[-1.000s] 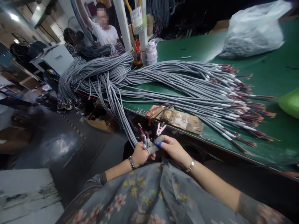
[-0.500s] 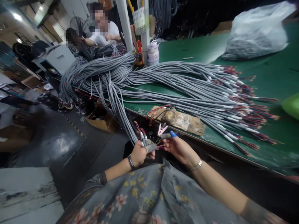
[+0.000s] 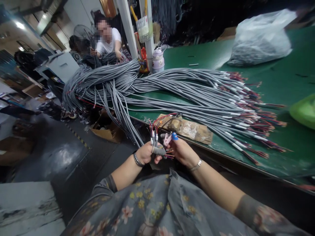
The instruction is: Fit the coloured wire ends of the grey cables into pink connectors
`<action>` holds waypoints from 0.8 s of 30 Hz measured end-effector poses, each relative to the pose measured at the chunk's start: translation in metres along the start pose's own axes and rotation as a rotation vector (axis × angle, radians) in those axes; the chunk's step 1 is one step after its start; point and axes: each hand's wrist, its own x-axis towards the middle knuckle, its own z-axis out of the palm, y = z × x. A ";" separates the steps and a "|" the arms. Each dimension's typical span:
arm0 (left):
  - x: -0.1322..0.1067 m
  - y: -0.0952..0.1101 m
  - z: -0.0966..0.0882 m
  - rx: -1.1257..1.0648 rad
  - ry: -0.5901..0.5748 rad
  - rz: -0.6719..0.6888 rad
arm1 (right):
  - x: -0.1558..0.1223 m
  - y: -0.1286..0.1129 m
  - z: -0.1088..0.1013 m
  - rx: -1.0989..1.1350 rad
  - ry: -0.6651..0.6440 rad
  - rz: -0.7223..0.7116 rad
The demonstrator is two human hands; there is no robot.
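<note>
On your side of the wooden board, your left hand held grey cables. The pink clip there had just turned against your right hand, seemingly coming into play; whether those fingers pinched it, I couldn't tell.

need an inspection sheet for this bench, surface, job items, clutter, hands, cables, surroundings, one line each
Surface: green tabletop, scuffed near its front edge.
Job's things: gray cable ends with white collars and colored wires; pink clip.
Clutter: worn board at the front edge; translucent bag; green object at the right; lavender container.
Hands: left hand closed around the cable ends; right hand at the clip, grip unclear.
Cables: large gray bundle, many ends fanned rightward; some strands run over the front edge.
Surroundings: co-worker behind the bundle; open cardboard box below.
</note>
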 end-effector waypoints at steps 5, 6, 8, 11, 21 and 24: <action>0.003 -0.002 0.000 -0.001 0.013 -0.030 | 0.004 0.003 0.005 0.050 0.082 -0.049; 0.003 -0.003 0.000 -0.001 0.011 -0.033 | 0.004 0.003 0.005 0.056 0.091 -0.054; 0.003 -0.004 0.000 0.000 0.011 -0.029 | 0.004 0.004 0.006 0.078 0.085 -0.046; 0.003 -0.004 0.000 0.004 0.013 -0.015 | 0.002 0.004 0.005 0.129 0.049 0.011; -0.018 -0.010 0.015 0.001 0.134 0.077 | -0.009 -0.002 0.002 0.157 -0.031 0.145; -0.020 -0.014 0.021 0.009 0.198 0.137 | -0.010 -0.003 0.002 0.142 -0.025 0.112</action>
